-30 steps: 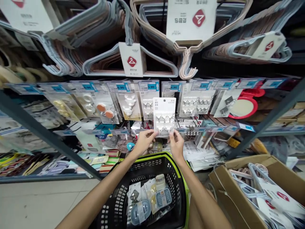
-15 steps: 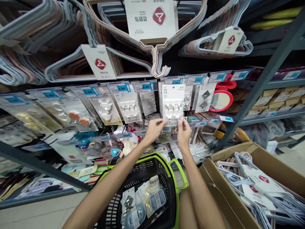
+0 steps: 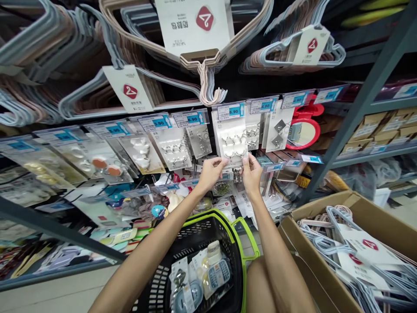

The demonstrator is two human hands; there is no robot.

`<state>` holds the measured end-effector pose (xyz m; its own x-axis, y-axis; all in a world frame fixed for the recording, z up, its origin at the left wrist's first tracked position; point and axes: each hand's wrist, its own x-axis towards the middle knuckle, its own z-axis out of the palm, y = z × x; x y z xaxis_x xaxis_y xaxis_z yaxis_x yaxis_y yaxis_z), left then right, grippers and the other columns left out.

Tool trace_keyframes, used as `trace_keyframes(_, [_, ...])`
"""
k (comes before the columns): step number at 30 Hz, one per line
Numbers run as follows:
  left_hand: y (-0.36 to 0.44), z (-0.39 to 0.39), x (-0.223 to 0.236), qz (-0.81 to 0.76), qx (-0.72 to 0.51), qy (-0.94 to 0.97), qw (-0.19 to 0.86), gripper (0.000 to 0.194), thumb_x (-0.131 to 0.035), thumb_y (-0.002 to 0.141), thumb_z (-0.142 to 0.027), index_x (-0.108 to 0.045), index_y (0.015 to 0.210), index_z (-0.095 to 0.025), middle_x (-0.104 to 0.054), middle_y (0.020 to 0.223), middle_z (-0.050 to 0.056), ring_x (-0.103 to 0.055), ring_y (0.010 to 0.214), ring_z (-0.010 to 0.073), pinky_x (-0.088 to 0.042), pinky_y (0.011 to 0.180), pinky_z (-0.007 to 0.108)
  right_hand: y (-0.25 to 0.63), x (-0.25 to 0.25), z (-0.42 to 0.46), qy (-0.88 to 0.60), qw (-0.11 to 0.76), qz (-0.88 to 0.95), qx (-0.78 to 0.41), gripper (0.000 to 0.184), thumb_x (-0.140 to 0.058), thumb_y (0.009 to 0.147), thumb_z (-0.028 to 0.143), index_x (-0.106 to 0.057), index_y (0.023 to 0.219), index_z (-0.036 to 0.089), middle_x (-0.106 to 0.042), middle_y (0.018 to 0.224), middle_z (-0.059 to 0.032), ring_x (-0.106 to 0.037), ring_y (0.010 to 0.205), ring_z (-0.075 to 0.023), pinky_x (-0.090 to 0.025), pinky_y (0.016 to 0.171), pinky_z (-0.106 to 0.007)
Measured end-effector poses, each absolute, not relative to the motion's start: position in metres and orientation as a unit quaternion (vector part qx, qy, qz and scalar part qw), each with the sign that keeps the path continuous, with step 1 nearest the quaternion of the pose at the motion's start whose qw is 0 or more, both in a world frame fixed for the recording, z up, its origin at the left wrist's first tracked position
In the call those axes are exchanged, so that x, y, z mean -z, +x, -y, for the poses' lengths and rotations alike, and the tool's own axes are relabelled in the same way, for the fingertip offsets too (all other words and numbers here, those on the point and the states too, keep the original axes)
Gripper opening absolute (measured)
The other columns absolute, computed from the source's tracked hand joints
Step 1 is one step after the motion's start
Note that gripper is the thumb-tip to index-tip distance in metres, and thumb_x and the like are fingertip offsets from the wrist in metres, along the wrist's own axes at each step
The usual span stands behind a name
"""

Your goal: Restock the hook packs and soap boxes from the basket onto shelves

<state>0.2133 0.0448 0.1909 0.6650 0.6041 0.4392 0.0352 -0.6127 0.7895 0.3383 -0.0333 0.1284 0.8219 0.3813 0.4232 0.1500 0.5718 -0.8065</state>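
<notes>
A white card pack of metal wall hooks (image 3: pixel 230 132) sits upright among the hanging packs, its top edge behind a 6.90 price tag (image 3: pixel 230 111). My left hand (image 3: pixel 210 174) pinches the lower left corner of this pack between thumb and fingers. On its lower right corner, my right hand (image 3: pixel 252 174) is closed in the same way, a ring on one finger. Whether the card's hole is on the peg is hidden by the tag. Below my forearms stands a black basket with a green rim (image 3: pixel 243 278), holding several packaged goods (image 3: pixel 185 287).
Bundles of clothes hangers (image 3: pixel 130 91) hang above the row of packs. A red-framed mirror (image 3: pixel 304 134) hangs to the right. At lower right stands a cardboard box (image 3: pixel 325 271) of hangers, beside a grey shelf post (image 3: pixel 350 126).
The hook pack has gone back toward the rack, and its top now lies behind the price tag instead of in front. Both hands still grip its lower corners.
</notes>
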Motion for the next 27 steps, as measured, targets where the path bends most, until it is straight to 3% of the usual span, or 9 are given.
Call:
trace_keyframes(10, [0.211, -0.049, -0.188, -0.217, -0.357, 0.797, 0.435, 0.041, -0.064, 0.088, -0.054, -0.066, 0.075, -0.014, -0.050, 0.043, -0.003, -0.043, 0.040, 0.0103, -0.034, 0.050, 0.023, 0.335, -0.133, 0.036, -0.495, 0.809, 0.308, -0.075, 0.060, -0.058, 0.092, 0.054, -0.065, 0.135, 0.012, -0.072, 0.078, -0.0042, -0.056, 0.055, -0.0133, -0.047, 0.056, -0.026])
trace_keyframes(18, [0.227, -0.084, -0.195, -0.331, -0.310, 0.811, 0.371, 0.039, -0.069, 0.087, -0.050, -0.076, 0.077, -0.012, -0.055, 0.040, 0.001, -0.050, 0.039, 0.0137, -0.036, 0.050, 0.024, 0.363, -0.140, -0.001, -0.548, 0.789, 0.237, -0.145, 0.038, -0.070, 0.079, 0.037, -0.070, 0.104, 0.008, -0.076, 0.089, -0.0111, -0.066, 0.062, -0.0164, -0.056, 0.065, -0.031])
trace_keyframes(21, [0.227, -0.090, -0.198, -0.325, -0.293, 0.847, 0.302, 0.040, -0.072, 0.085, -0.049, -0.074, 0.069, -0.013, -0.054, 0.040, 0.001, -0.055, 0.042, 0.0154, -0.042, 0.057, 0.026, 0.364, -0.140, -0.007, -0.571, 0.783, 0.231, -0.085, 0.035, -0.067, 0.082, 0.036, -0.071, 0.101, 0.008, -0.075, 0.093, -0.0133, -0.069, 0.072, -0.0191, -0.057, 0.072, -0.034])
trace_keyframes(25, [0.216, -0.087, -0.202, -0.342, -0.319, 0.850, 0.243, 0.031, -0.076, 0.083, -0.040, -0.071, 0.066, -0.014, -0.056, 0.045, 0.002, -0.056, 0.047, 0.0169, -0.044, 0.063, 0.029, 0.364, -0.144, 0.002, -0.626, 0.742, 0.233, 0.055, 0.027, -0.063, 0.085, 0.029, -0.072, 0.102, 0.009, -0.074, 0.097, -0.0140, -0.067, 0.087, -0.0214, -0.050, 0.098, -0.042])
trace_keyframes(27, [0.210, -0.082, -0.209, -0.339, -0.362, 0.839, 0.225, 0.027, -0.076, 0.083, -0.034, -0.069, 0.066, -0.014, -0.060, 0.053, 0.004, -0.055, 0.054, 0.0164, -0.041, 0.063, 0.029, 0.364, -0.155, 0.008, -0.620, 0.747, 0.226, 0.085, 0.026, -0.062, 0.086, 0.029, -0.072, 0.103, 0.011, -0.073, 0.099, -0.0125, -0.065, 0.085, -0.0200, -0.050, 0.098, -0.042])
